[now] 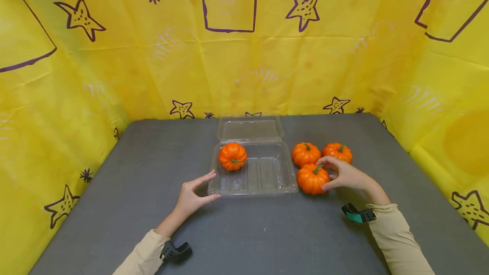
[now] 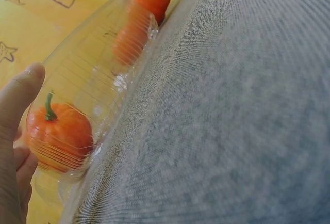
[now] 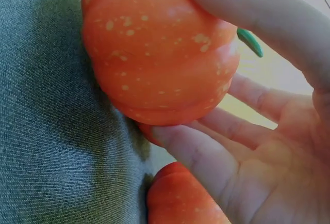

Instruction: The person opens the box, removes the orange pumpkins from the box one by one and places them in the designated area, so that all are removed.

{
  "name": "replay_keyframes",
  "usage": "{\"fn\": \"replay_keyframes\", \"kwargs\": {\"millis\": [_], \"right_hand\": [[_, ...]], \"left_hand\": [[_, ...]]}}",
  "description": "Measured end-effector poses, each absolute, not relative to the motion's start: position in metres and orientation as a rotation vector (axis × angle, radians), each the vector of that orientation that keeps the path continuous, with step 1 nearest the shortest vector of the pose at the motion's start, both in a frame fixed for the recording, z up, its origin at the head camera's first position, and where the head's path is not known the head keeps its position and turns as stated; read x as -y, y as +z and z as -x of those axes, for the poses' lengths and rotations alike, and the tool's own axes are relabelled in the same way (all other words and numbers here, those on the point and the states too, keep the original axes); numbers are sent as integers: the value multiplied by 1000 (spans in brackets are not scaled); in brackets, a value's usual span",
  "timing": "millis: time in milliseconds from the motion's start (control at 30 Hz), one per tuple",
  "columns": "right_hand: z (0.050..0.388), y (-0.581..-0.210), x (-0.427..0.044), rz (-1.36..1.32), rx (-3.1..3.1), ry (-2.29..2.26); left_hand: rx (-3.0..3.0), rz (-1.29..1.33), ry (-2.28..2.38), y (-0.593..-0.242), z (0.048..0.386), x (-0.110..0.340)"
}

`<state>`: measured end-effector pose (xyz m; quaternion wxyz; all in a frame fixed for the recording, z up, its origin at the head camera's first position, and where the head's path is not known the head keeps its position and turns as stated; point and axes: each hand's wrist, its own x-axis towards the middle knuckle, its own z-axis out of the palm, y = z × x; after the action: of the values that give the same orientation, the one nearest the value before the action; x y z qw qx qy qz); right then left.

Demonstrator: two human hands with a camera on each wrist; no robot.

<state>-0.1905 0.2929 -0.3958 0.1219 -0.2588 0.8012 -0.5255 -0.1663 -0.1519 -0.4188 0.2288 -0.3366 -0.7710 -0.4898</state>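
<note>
A clear plastic clamshell box [image 1: 269,190] lies with its lid [image 1: 250,130] folded back toward the wall. One small orange pumpkin [image 1: 232,156] with a green stem sits in its left part. My left hand [image 1: 191,196] is at the box's left side, thumb and fingers spread apart, fingertips at the rim. To the right of the box, my right hand [image 1: 345,175] grips the front pumpkin [image 1: 311,179] between thumb and fingers; the right wrist view shows this pumpkin [image 3: 160,48] close up on the cloth. Two more pumpkins, one left [image 1: 305,153] and one right [image 1: 336,152], stand just behind it.
The grey cloth-covered table [image 1: 263,241] carries everything. A yellow printed curtain [image 1: 244,67] encloses its back and sides. Each wrist wears a dark camera mount, one left [image 1: 175,251] and one right [image 1: 358,214].
</note>
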Motion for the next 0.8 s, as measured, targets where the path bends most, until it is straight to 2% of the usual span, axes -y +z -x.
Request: {"fn": "replay_keyframes", "kwargs": {"millis": [800], "right_hand": [[190,-400,-286,730,-2455,-1436]], "left_hand": [[2115,940,-1348,-419,166,153]]}}
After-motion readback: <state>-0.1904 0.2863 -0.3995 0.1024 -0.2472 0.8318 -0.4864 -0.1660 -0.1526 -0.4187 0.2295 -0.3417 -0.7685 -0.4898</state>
